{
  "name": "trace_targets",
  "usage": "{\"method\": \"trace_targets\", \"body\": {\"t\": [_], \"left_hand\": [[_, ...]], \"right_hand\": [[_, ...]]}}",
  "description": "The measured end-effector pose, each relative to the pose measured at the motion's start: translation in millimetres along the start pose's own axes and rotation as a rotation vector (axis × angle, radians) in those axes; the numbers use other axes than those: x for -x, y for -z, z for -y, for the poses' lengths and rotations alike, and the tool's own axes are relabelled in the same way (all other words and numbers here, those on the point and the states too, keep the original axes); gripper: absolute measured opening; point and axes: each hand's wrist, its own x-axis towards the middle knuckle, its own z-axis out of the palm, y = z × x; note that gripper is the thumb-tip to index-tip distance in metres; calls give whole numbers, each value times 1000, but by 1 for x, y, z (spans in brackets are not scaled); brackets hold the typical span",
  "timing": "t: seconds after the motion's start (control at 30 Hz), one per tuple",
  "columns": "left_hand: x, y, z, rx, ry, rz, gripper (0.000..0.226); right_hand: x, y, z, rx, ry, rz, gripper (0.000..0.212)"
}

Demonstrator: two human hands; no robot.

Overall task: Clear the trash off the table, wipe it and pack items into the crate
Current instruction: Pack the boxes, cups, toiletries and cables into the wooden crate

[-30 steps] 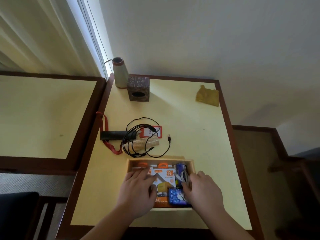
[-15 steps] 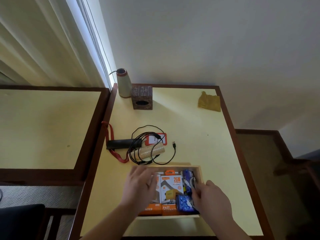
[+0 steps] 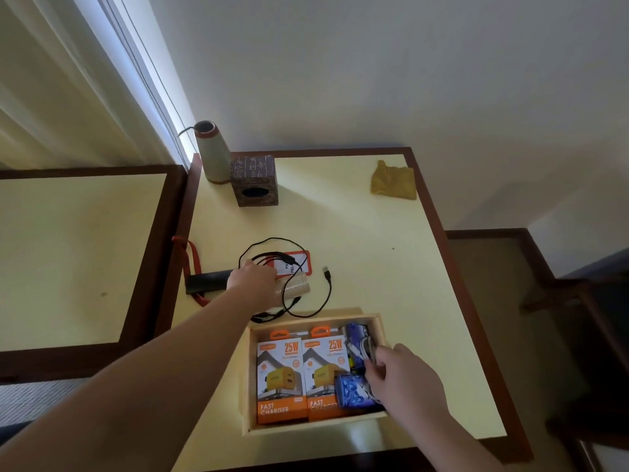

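While the left hand (image 3: 253, 282) closes on the roll (image 3: 295, 288) just beyond the crate (image 3: 380, 327), looped cable (image 3: 308, 303) may snag and drag; the right hand (image 3: 400, 378) pinches a cord inside the crate.

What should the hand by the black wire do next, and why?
Probably close the left hand on the ribbed roll under the black cable and bring it to the crate. The hand is already on it, and the crate sits just below.
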Motion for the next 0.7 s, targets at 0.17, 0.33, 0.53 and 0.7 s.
{"method": "trace_targets", "body": {"t": [0.17, 0.33, 0.53, 0.7], "left_hand": [[18, 2, 2, 161, -44, -75, 51], [62, 10, 1, 497, -84, -214, 53], [90, 0, -5, 658, -146, -291, 51], [102, 5, -19, 725, -139, -323, 56]], "right_hand": [[2, -1, -5, -29, 8, -12, 31], [6, 25, 4, -93, -7, -53, 33], [-29, 61, 51, -819, 80, 23, 83], [-65, 77, 83, -866, 183, 77, 75]]}}
